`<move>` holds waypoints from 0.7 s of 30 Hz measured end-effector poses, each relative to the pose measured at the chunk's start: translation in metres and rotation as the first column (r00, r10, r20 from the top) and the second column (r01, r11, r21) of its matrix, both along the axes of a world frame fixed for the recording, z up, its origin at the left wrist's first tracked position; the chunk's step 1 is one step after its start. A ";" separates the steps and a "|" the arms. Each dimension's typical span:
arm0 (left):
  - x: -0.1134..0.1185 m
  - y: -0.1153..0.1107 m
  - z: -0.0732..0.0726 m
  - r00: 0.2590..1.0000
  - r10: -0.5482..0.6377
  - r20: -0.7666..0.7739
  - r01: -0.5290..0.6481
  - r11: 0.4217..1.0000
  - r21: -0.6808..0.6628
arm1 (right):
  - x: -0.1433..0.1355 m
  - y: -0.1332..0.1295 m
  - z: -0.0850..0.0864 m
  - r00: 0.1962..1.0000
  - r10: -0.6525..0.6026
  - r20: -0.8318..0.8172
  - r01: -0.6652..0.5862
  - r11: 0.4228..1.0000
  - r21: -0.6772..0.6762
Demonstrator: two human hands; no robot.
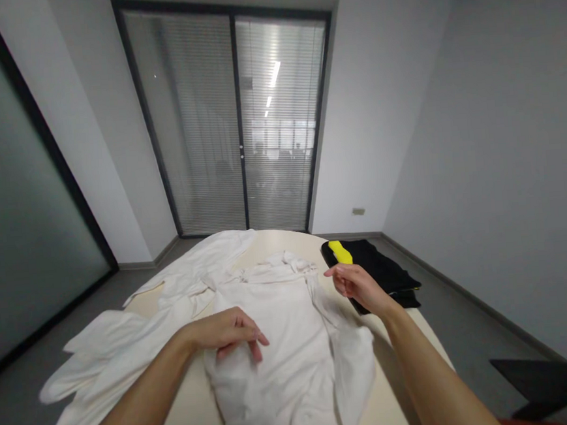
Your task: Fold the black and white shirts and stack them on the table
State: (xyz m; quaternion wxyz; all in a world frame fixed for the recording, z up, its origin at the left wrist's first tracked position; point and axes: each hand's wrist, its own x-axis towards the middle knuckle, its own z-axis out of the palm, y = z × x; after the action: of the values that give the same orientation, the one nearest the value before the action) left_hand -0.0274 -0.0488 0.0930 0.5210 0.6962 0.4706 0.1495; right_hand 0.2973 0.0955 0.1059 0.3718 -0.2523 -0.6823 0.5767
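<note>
Under left grip [234, 331], beside right grip [356, 285]: white shirt [282, 317].

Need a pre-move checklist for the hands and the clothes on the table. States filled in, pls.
1. Left hand clear of the shirt: cannot tell. It is over the shirt; contact is unclear.
2. Right hand empty: cannot tell. Fingers are partly curled, nothing seen in them.
3. Shirt smooth: not ok. Creased, and bunched at the far end.
4. White cloth fully on the table: not ok. It hangs past the left edge.
5. Black clothes off the shirt: ok. They lie to its right.
</note>
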 end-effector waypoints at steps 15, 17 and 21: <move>0.012 -0.001 -0.028 0.906 0.183 -0.382 0.036 0.865 0.501 | -0.021 -0.005 -0.041 0.659 -0.292 0.693 -0.115 0.871 0.477; 0.020 -0.004 -0.017 0.926 0.184 -0.329 0.013 0.856 0.517 | -0.019 -0.004 -0.040 0.591 -0.342 0.730 -0.089 0.872 0.481; 0.034 -0.007 -0.004 0.925 0.235 -0.299 -0.086 0.895 0.437 | -0.013 -0.009 -0.027 0.530 -0.198 0.825 -0.159 0.932 0.326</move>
State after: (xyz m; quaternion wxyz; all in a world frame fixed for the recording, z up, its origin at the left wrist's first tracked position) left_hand 0.0067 -0.0559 0.0891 0.2561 0.7642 0.5684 0.1651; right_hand 0.2843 0.0863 0.0787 0.0403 -0.4347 -0.8668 0.2409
